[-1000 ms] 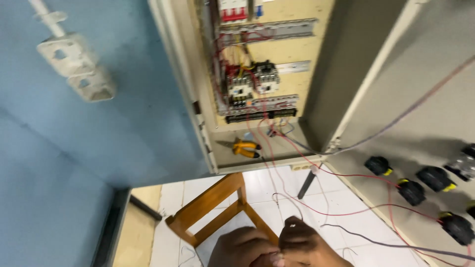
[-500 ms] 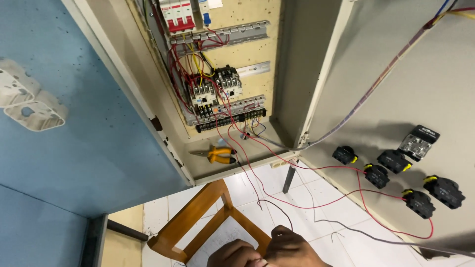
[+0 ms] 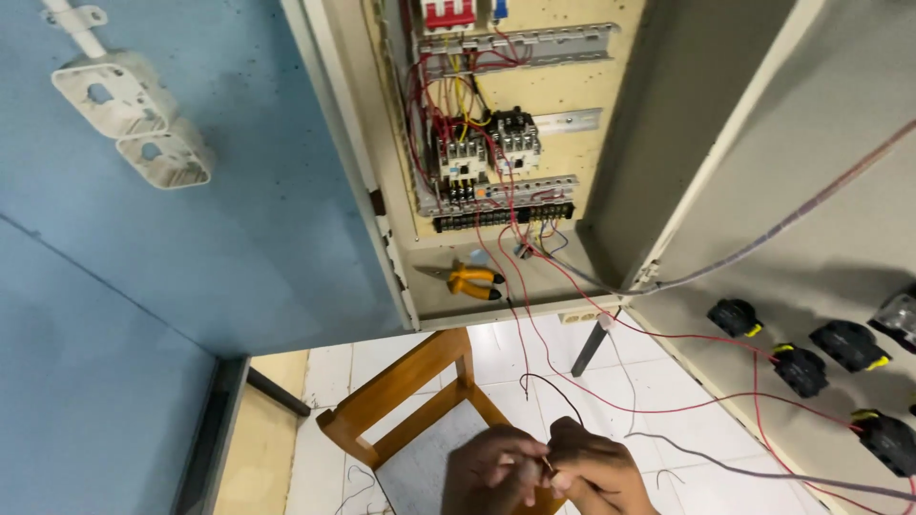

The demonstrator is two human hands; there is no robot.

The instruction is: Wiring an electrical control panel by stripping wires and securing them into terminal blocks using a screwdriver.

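At the bottom centre, my left hand [image 3: 491, 470] and my right hand [image 3: 596, 472] are pressed together, pinching the end of a thin dark wire [image 3: 563, 405] between the fingertips. The wire arcs up from my fingers toward the open electrical cabinet [image 3: 496, 143]. Inside the cabinet, contactors [image 3: 487, 148] and a terminal strip [image 3: 503, 217] are wired with red, yellow and black leads. Red wires [image 3: 668, 334] trail out of the cabinet toward the open door on the right.
Yellow-handled pliers [image 3: 474, 279] lie on the cabinet's floor. The grey cabinet door [image 3: 811, 191] at right carries several black switch backs [image 3: 800, 367]. A wooden stool frame [image 3: 410, 391] stands below on white tiles. White junction boxes [image 3: 134, 114] hang on the blue wall.
The view has swung right and down, so the cabinet sits more to the right and the junction boxes are fully in sight. My hands stay together on the wire.
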